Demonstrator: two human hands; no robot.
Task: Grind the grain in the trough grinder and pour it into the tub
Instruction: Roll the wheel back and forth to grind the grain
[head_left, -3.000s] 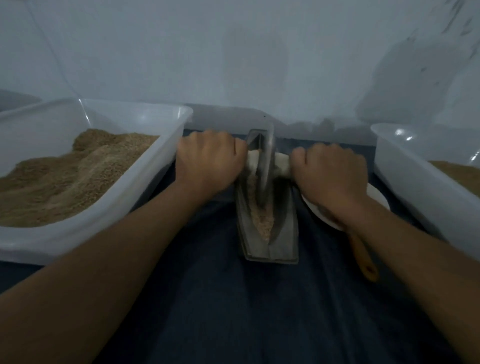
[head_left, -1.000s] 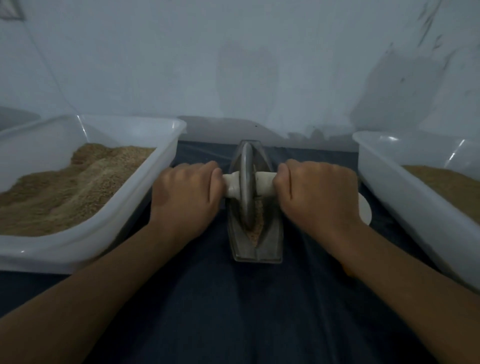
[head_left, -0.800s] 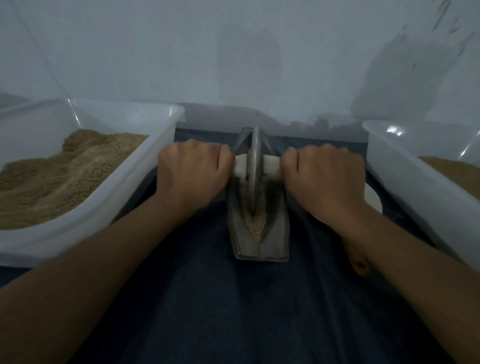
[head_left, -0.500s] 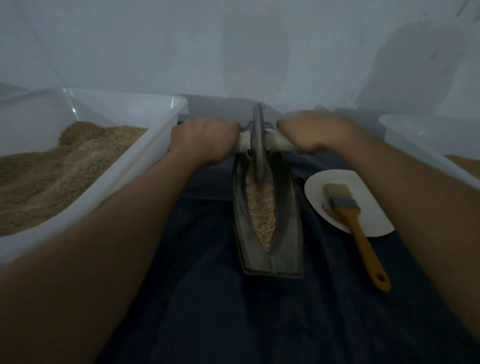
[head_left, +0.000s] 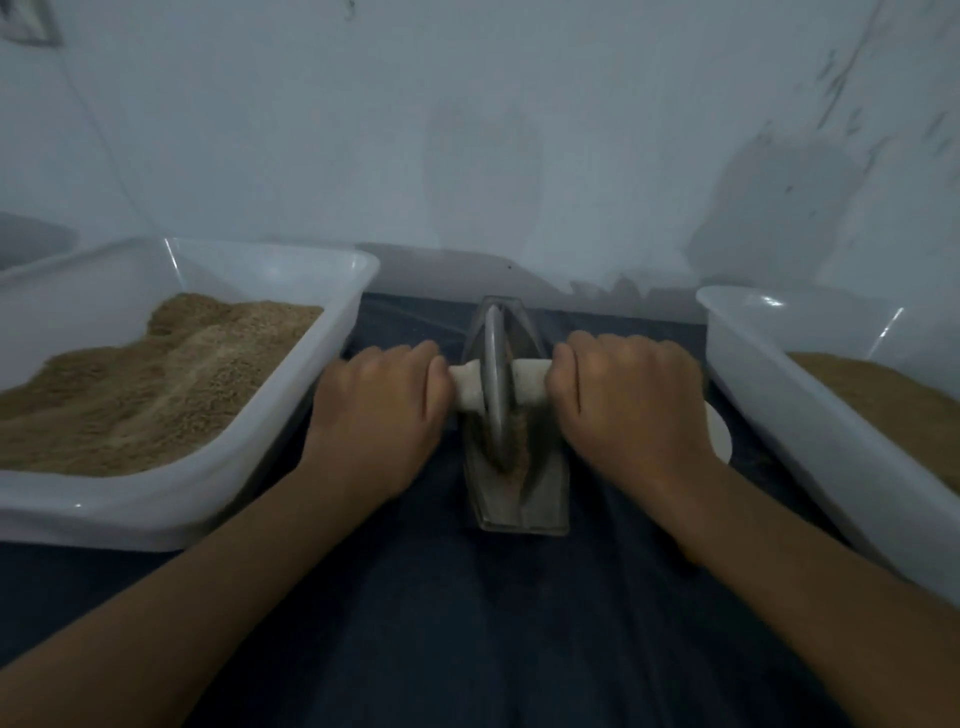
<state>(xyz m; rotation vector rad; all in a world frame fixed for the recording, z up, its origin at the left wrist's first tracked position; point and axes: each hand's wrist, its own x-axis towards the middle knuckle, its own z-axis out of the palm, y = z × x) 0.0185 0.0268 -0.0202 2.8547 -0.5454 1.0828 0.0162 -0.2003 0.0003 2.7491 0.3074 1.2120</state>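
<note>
White plastic forms the left tub, which stands on the dark cloth and holds a heap of brown meal; its near corner lies just beside the left wrist. Next, the left hand is clamped on the left end of the pale axle, fingers curled over it. At centre, the metal wheel stands upright in the trough, about midway along it, with grain visible beside and below the rim at the near side. The right hand is clamped on the right end of the axle, level with the left hand, one on each side of the wheel. Behind the right hand, part of a white plate shows. At far right, a second tub holds more meal. Step in hand, by judgement: grinding; pouring is not yet begun. The next stroke calls for equal downward pressure from both hands, with the wheel kept vertical and inside the trough walls so that no grain spills onto the cloth. Which tub receives the ground grain cannot be told from this view.
</note>
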